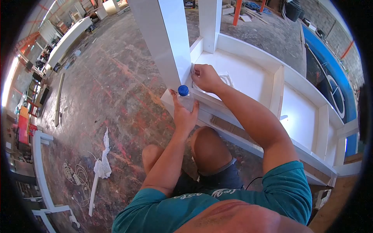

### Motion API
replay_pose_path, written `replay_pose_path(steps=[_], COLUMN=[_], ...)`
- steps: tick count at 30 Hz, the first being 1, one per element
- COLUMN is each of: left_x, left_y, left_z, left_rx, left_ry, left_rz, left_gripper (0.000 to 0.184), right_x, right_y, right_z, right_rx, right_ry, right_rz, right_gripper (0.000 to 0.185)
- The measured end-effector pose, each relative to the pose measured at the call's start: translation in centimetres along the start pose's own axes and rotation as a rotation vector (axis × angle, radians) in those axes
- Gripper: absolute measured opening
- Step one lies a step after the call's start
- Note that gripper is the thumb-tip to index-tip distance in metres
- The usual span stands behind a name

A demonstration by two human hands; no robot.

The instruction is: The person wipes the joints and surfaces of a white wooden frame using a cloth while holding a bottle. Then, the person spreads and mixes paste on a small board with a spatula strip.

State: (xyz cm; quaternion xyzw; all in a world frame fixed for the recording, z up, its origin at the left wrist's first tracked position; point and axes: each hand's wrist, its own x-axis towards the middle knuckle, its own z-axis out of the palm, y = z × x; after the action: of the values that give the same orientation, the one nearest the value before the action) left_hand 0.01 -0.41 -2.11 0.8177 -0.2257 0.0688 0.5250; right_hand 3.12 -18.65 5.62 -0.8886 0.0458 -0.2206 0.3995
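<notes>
Person's crouched at the white frame point(278, 59), bare knees nearest, teal shirt sleeves above. Left hand point(184, 116) is closed around a clear bottle point(187, 102), thumb one side, fingers the other. Bottle's roughly upright, blue cap point(183, 90) on, just beside the foot of the thick white post point(171, 48).

Right hand point(206, 79) is a bit farther out, fingers pinching a small white piece point(193, 68) against the post's side, low down. Can't tell if it's cloth or paper.

Behind that hand, a white loop point(226, 80) lies inside the frame's first compartment. Dividers split the rest; second white post point(210, 27) stands at the far side.

Off to the person's left, on the stained floor point(116, 97): crumpled white cloth point(103, 167) by a thin white strip point(93, 194), coiled cord point(79, 176) next to them. Farther out, orange post point(237, 13) past the frame, long white beam point(70, 42) across the shop.
</notes>
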Motion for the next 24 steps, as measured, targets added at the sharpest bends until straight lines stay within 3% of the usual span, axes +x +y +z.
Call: replay_pose_path(steps=[2,5,8,11,14,16,20,24], left_x=[0.1,0.0,-0.1,-0.1,-0.1,0.0,-0.1,-0.2], left_y=[0.0,0.1,0.3,0.4,0.3,0.0,0.2,1.4], left_z=[0.0,0.0,0.0,-0.2,0.0,0.3,-0.1,-0.7], left_rx=[0.019,0.026,-0.004,-0.006,0.011,0.037,0.010,-0.045], left_ry=[0.013,0.018,0.010,-0.005,0.020,0.063,0.009,-0.026], left_rz=[0.018,0.015,-0.002,-0.014,0.019,0.082,-0.005,-0.063], left_gripper=[0.109,0.109,0.108,0.108,0.108,0.107,0.108,0.108], right_x=[0.0,-0.2,-0.1,-0.2,-0.3,0.0,-0.1,-0.2], right_y=[-1.1,-1.4,-0.3,-0.5,-1.8,-0.9,0.7,-1.4], right_z=[-0.8,-0.1,-0.2,-0.7,-0.6,-0.3,-0.1,-1.1], right_rx=[0.143,0.324,-0.046,-0.063,0.291,0.186,-0.135,0.092], right_ry=[0.023,0.119,-0.084,-0.067,0.080,0.035,-0.133,-0.008], right_rz=[0.054,-0.034,0.062,0.022,0.017,0.033,0.018,0.053], right_gripper=[0.018,0.019,0.020,0.021,0.023,0.023,0.022,0.023])
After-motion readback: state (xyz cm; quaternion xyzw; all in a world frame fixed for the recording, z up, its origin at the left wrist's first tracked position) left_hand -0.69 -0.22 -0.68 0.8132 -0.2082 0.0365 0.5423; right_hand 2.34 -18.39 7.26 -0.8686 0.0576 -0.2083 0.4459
